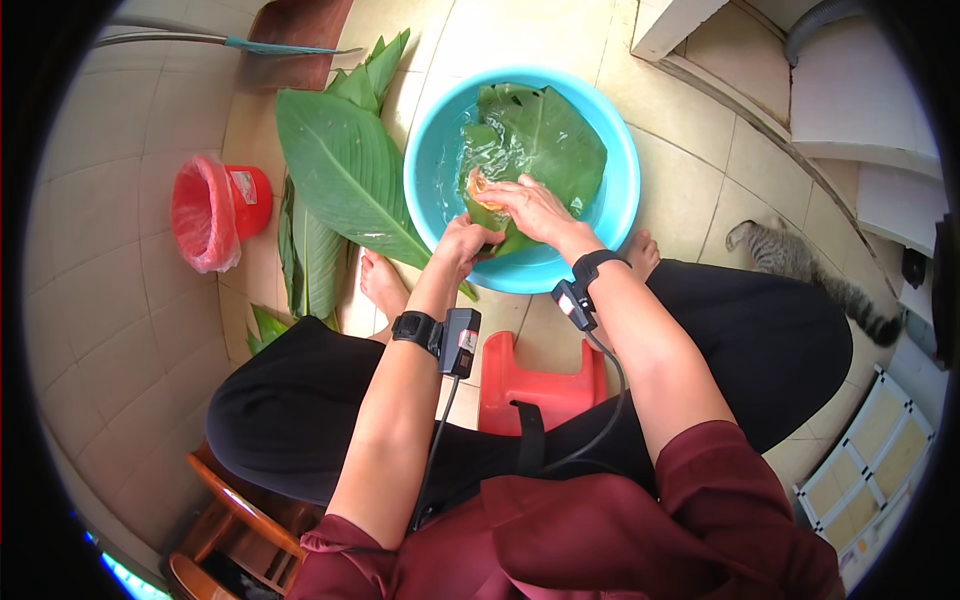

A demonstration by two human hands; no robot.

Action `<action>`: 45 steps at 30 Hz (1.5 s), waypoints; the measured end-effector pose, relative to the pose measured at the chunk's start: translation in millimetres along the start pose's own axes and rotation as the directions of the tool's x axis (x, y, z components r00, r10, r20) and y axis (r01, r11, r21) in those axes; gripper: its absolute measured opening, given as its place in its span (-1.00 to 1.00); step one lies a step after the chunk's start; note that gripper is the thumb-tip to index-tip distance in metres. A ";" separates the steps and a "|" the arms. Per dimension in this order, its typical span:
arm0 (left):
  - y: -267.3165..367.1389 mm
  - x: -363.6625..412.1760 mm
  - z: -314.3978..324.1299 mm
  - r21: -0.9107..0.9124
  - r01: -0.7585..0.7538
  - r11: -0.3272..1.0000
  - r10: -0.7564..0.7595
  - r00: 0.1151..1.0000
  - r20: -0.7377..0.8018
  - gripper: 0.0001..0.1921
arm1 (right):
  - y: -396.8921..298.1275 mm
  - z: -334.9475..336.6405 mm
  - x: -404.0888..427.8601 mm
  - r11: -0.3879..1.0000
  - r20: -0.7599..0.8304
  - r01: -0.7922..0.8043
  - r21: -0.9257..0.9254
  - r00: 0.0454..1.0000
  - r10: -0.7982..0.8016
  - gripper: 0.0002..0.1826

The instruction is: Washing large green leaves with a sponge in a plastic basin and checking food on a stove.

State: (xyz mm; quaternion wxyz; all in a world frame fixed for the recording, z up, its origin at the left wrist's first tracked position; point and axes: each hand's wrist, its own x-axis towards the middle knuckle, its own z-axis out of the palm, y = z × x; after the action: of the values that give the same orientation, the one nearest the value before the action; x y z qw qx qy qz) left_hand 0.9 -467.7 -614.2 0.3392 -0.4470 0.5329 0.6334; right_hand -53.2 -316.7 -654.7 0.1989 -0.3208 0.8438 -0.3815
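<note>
A light-blue plastic basin [628, 180] with water stands on the floor between my feet. Inside it lies a broad green leaf [574, 142], partly under water. My left hand [469, 241] pinches the leaf's near edge at the basin's near-left side. Just right of it, my right hand [531, 210] presses an orange-and-white scrubbing pad or cloth [480, 186] onto the leaf; its exact kind cannot be told. Left of the basin, a large green leaf [337, 165] leans with its narrow end at the rim, above other leaves [319, 255] on the floor.
A red bin with a plastic liner [206, 217] stands by the tiled wall. A dustpan [292, 37] is at the upper left. Near my knees is a red plastic stool [540, 382]. A striped cat [780, 251] is at the right. A wooden chair [240, 502] stands lower left.
</note>
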 end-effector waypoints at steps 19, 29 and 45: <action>14.1 -157.6 -51.7 0.192 0.105 0.976 -0.106 0.994 -0.006 -0.73 | 20.0 -14.3 -28.4 0.896 0.013 -0.232 -0.379 0.967 0.255 -0.72; 11.3 -179.2 -59.7 0.163 -0.018 0.986 0.039 0.991 -0.129 -0.69 | -0.9 -43.8 -5.1 0.798 -0.200 -0.600 0.057 0.776 0.598 -0.67; 20.2 -180.4 -52.8 0.133 -0.094 0.987 0.107 0.990 -0.089 -0.73 | -17.2 -0.8 -57.0 0.933 0.382 -0.349 -0.093 0.853 0.357 -0.79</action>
State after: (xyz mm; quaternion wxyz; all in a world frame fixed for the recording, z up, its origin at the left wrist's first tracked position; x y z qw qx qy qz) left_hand 60.2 -515.0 -441.0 0.3090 -0.4266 0.6102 0.5918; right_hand -6.2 -285.4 -635.7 0.4271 -0.2326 0.8348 -0.2580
